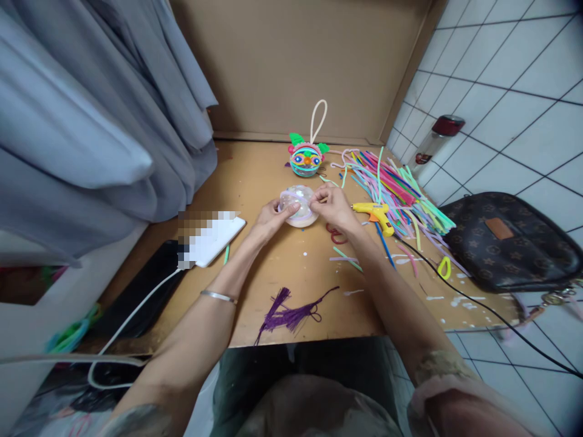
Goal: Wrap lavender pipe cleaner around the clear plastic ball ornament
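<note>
A clear round ball (298,212) with a pale purple strip around it is between my hands, low over the wooden table. My left hand (274,218) grips its left side, thumb across the front. At its right side, the fingers of my right hand (328,205) are pinched together; whatever they hold is too small to make out. Behind the ball stands a colorful animal-face ornament (306,160) with green ears and a cream loop. Just right of my right hand lies a yellow glue gun (376,217).
Many colored fuzzy sticks (392,182) spread at the back right, near a brown patterned bag (510,240) and a bottle (430,149). A purple tassel (286,315) lies at the front edge. On the left are a white device (218,240) and a cable (132,315).
</note>
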`<act>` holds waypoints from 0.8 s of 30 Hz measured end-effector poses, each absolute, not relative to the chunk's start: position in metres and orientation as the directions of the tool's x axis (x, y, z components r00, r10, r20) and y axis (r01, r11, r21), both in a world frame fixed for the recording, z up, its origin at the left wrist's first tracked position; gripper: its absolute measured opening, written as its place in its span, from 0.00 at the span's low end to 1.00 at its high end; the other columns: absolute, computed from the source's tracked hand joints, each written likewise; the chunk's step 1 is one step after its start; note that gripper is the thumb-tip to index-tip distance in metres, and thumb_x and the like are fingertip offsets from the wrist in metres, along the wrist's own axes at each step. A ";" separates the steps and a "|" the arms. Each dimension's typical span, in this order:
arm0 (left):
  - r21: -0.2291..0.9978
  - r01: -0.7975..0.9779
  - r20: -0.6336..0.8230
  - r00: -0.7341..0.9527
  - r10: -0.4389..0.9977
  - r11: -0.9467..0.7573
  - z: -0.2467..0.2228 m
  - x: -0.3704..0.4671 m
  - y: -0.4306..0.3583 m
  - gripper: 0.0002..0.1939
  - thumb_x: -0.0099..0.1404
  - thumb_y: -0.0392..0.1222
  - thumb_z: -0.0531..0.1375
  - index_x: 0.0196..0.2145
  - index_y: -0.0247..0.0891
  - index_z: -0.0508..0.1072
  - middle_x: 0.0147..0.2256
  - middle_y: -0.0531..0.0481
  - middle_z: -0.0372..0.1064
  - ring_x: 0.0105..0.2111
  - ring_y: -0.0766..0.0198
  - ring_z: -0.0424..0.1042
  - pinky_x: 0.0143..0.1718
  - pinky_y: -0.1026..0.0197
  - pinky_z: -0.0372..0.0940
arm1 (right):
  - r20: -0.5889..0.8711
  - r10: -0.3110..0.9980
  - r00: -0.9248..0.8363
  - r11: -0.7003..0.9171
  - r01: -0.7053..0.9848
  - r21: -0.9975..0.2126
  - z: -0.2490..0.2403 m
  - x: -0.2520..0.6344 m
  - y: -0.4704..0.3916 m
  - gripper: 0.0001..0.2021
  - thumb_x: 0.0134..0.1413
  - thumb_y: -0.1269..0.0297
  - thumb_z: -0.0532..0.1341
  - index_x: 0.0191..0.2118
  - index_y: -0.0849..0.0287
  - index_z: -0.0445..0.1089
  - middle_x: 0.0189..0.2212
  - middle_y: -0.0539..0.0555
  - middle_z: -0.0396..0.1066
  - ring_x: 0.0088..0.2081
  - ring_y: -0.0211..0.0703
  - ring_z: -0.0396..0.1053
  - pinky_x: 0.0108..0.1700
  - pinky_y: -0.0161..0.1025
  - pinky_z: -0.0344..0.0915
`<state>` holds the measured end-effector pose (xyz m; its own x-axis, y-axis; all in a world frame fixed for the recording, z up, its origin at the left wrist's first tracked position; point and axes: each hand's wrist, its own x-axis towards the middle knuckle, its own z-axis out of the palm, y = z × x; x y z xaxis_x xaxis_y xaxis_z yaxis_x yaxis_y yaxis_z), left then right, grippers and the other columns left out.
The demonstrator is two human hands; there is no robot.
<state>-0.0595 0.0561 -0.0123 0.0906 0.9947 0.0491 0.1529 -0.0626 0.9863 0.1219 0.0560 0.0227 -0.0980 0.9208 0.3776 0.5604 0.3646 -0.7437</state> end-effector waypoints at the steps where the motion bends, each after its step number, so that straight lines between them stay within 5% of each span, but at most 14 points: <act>1: 0.986 0.152 0.056 0.081 0.995 -0.068 -0.013 -0.059 0.056 0.38 0.48 0.67 0.68 0.45 0.31 0.76 0.45 0.37 0.78 0.45 0.50 0.75 0.48 0.54 0.67 | 0.376 0.921 -0.105 0.367 0.564 -0.740 0.023 0.122 0.056 0.05 0.42 0.70 0.61 0.21 0.56 0.68 0.28 0.51 0.68 0.36 0.44 0.68 0.42 0.41 0.66; 12: 0.986 0.071 0.148 0.056 0.987 -0.152 -0.018 -0.057 0.058 0.43 0.48 0.64 0.69 0.54 0.31 0.71 0.55 0.34 0.73 0.52 0.51 0.73 0.55 0.55 0.65 | 0.386 0.920 -0.076 0.362 0.544 -0.757 0.022 0.119 0.054 0.07 0.42 0.74 0.61 0.20 0.55 0.67 0.27 0.50 0.69 0.36 0.44 0.68 0.41 0.41 0.65; 24: 0.987 0.071 0.137 0.059 0.989 -0.141 -0.019 -0.058 0.059 0.43 0.48 0.66 0.69 0.52 0.31 0.73 0.51 0.35 0.76 0.51 0.48 0.74 0.55 0.52 0.65 | 0.444 0.893 -0.068 0.419 0.484 -0.768 0.014 0.120 0.056 0.04 0.42 0.72 0.61 0.22 0.58 0.71 0.29 0.50 0.67 0.34 0.41 0.67 0.38 0.38 0.63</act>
<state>-0.0585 0.0588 -0.0194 0.0587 0.9889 0.1367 0.0715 -0.1407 0.9875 0.1205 0.0559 0.0137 -0.0679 0.8935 0.4439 0.4840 0.4186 -0.7684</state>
